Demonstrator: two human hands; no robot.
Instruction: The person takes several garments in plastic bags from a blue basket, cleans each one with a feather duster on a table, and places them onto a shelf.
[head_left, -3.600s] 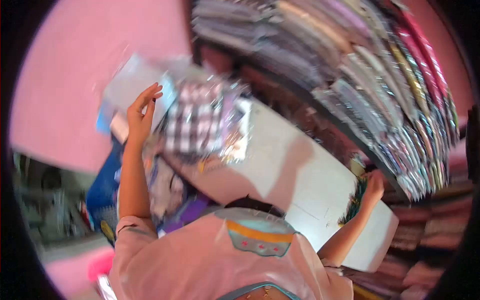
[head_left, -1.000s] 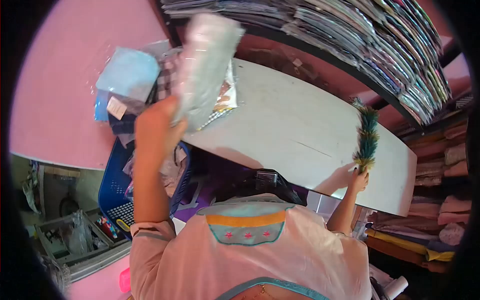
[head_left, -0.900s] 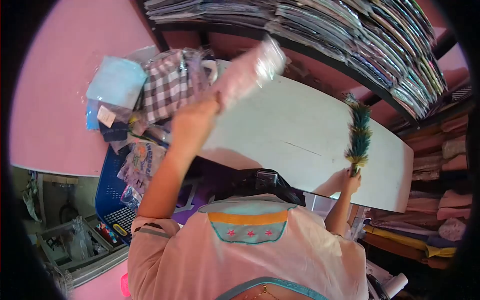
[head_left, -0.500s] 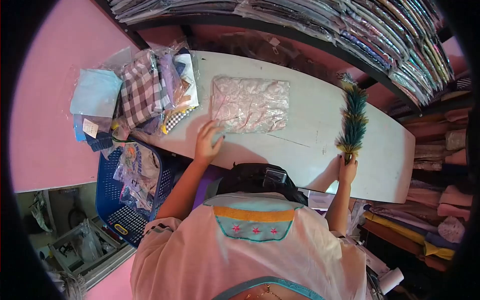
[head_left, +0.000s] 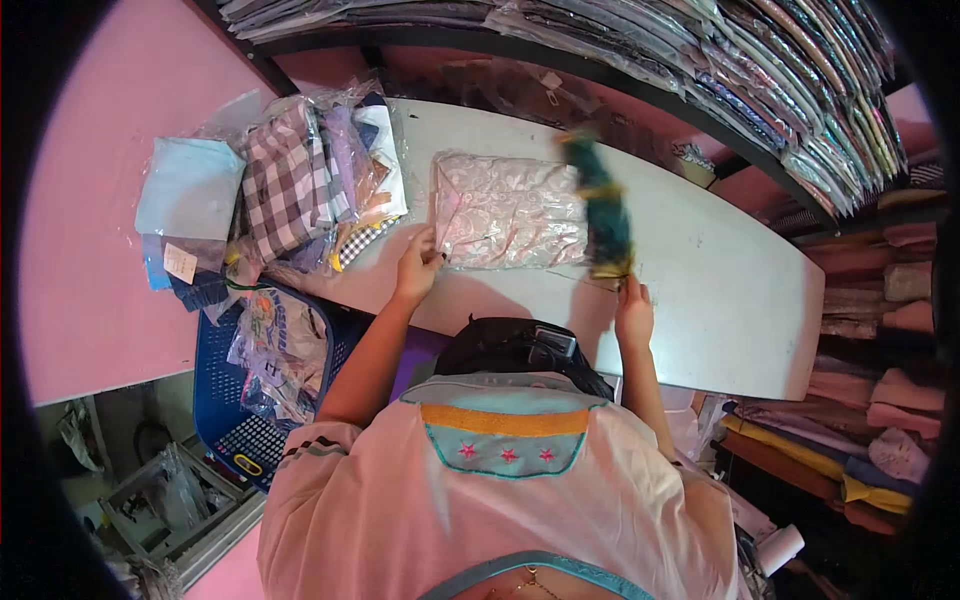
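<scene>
A clear plastic package of pinkish lace-patterned fabric (head_left: 512, 212) lies flat on the white table (head_left: 720, 300). My left hand (head_left: 418, 265) is at its lower left corner, fingers closed on the edge. At the right, my right hand (head_left: 633, 312) grips the base of a dark green tinsel-like duster (head_left: 603, 205) with yellowish bands. The duster is blurred, and stands beside the package's right edge, its tip leaning to the upper left.
Bagged garments (head_left: 285, 180) are piled at the left, above a blue basket (head_left: 222, 380) holding plastic bags. A shelf of packed clothes (head_left: 680, 50) runs overhead. Folded fabrics (head_left: 870, 400) are stacked at the right.
My right hand has moved left with the duster, which now leans to the left beside the package. My left hand has closed on the package's corner, and the package sits slightly further right.
</scene>
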